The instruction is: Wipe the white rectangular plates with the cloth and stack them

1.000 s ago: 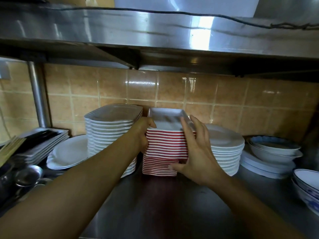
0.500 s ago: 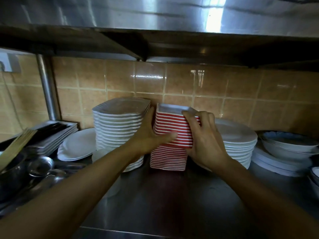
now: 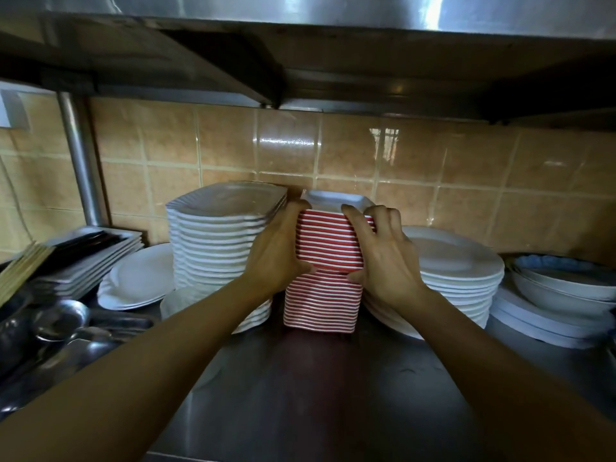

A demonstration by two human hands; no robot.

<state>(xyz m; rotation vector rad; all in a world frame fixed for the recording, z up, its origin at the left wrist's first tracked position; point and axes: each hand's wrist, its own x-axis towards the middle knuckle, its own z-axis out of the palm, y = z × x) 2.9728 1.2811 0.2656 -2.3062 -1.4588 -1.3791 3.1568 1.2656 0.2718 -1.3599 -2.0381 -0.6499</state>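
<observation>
Both hands, left hand [image 3: 278, 253] and right hand [image 3: 388, 258], grip the top half of the red-striped stack [image 3: 328, 241] from either side.

- Red-and-white striped stack [image 3: 323, 278] on steel counter [image 3: 333, 395], against tiled wall [image 3: 366, 155].
- Upper part of it gripped from both sides: left hand [image 3: 276, 251] on left, right hand [image 3: 386, 258] on right, thumbs pressing at mid-height.
- White scalloped plates [image 3: 216, 241] just left; round plates [image 3: 460, 271] just right.
- Bowls [image 3: 563, 281] far right; rectangular plates [image 3: 93, 258] and ladles [image 3: 60, 321] left.
</observation>
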